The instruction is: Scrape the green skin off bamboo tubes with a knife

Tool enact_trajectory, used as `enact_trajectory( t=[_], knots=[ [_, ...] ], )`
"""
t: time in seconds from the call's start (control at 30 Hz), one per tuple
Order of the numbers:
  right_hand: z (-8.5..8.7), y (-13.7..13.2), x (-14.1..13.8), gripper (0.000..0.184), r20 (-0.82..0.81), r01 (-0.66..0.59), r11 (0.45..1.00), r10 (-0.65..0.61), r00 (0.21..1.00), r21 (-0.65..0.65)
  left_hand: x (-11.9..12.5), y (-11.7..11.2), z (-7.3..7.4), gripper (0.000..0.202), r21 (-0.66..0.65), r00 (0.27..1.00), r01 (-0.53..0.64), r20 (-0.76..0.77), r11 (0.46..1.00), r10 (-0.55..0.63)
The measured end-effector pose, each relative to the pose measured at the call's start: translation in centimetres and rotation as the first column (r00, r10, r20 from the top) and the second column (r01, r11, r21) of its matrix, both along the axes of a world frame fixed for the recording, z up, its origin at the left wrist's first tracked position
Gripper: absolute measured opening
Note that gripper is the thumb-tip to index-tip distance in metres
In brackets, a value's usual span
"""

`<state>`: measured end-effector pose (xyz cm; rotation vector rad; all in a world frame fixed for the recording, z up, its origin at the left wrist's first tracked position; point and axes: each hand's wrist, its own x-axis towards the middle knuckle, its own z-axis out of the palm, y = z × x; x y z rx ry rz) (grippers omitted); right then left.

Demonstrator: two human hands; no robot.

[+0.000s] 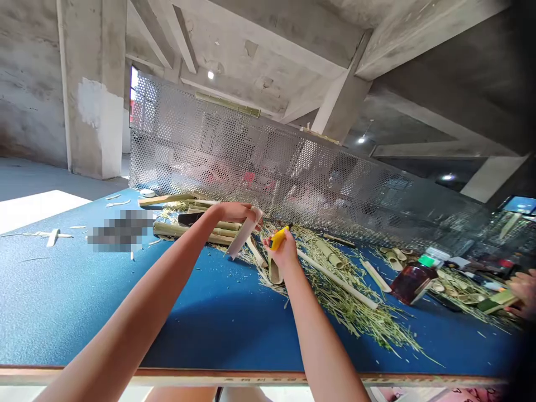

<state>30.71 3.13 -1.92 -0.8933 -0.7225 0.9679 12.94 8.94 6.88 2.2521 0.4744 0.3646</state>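
My left hand (235,211) is closed round the upper end of a pale flat strip (243,239), which slants down toward the blue table. Whether the strip is bamboo or paper I cannot tell. To its right, my right hand (287,254) grips a yellow utility knife (277,239) with a dark tip pointing up and away. The knife and strip are apart. Below the right hand lies a split bamboo piece (275,272). Several bamboo lengths (171,229) lie behind my left forearm, beside a black object (189,218) that is partly hidden.
Bamboo shavings (355,304) cover the table's (209,329) right side, with a long bamboo stick (341,282) among them. A dark red bottle with a green cap (412,282) stands farther right. Another person's hand (523,293) holds bamboo there. A perforated metal screen (234,151) borders the back.
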Motion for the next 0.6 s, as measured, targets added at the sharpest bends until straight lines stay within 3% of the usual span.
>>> enact_trajectory(
  t=[0.1, 0.2, 0.3, 0.37, 0.47, 0.6],
  knots=[
    [-0.2, -0.2, 0.8, 0.026, 0.171, 0.052, 0.998, -0.047, 0.984, -0.023, -1.8, 1.6, -0.6, 0.024, -0.304, 0.993, 0.036, 0.12, 0.952, 0.001],
    [-0.4, -0.6, -0.5, 0.019, 0.286, -0.027, 0.999, 0.038, 0.958, -0.045, -3.4, 3.2, -1.1, 0.038, -0.34, 0.971, -0.079, 0.187, 0.937, 0.15],
    [-0.5, -1.3, -2.6, 0.019, 0.452, -0.186, 0.98, 0.194, 0.871, -0.063, -4.5, 4.1, -1.1, 0.059, -0.234, 0.939, -0.235, 0.194, 0.943, 0.282],
    [-0.4, -1.7, -3.7, 0.019, 0.559, -0.266, 0.961, 0.262, 0.787, -0.077, -4.8, 4.2, -0.7, 0.063, -0.102, 0.938, -0.3, 0.15, 0.948, 0.313],
    [-0.1, -2.1, -4.6, 0.019, 0.655, -0.272, 0.958, 0.262, 0.709, -0.088, -4.7, 4.1, 0.1, 0.055, 0.076, 0.941, -0.339, 0.052, 0.938, 0.335],
    [0.0, -2.3, -4.8, 0.025, 0.743, -0.256, 0.957, 0.267, 0.613, -0.133, -4.4, 3.7, 1.0, 0.057, 0.187, 0.949, -0.301, -0.035, 0.935, 0.312]
  ],
)
